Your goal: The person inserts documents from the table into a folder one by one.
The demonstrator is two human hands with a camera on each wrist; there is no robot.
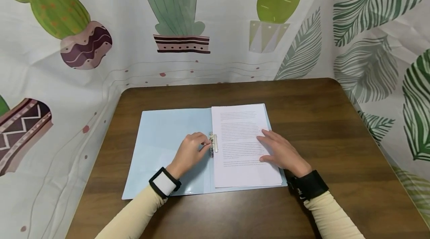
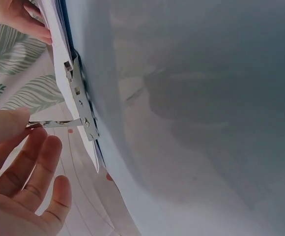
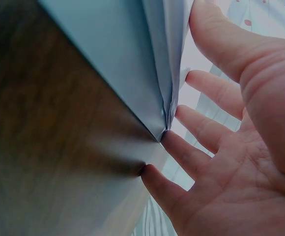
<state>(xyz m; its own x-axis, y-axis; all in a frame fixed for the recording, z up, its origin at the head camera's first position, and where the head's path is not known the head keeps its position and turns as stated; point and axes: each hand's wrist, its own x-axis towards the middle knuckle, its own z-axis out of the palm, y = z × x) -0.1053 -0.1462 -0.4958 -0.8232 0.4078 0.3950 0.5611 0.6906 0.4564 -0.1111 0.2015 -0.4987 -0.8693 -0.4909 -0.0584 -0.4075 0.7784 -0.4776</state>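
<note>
A light blue folder lies spread open on the table, a metal lever clip at its spine. Printed sheets are stacked on its right side, under the clip's bar. My left hand is at the spine; in the left wrist view its thumb and forefinger pinch the raised lever of the clip, the other fingers loosely bent. On the right part of the stack rests my right hand, fingers spread. The right wrist view shows its fingertips along the edge of the sheets.
The brown wooden table extends past the folder on all sides. Behind it and along both sides hangs a white cloth printed with cacti and leaves. Each wrist wears a black strap.
</note>
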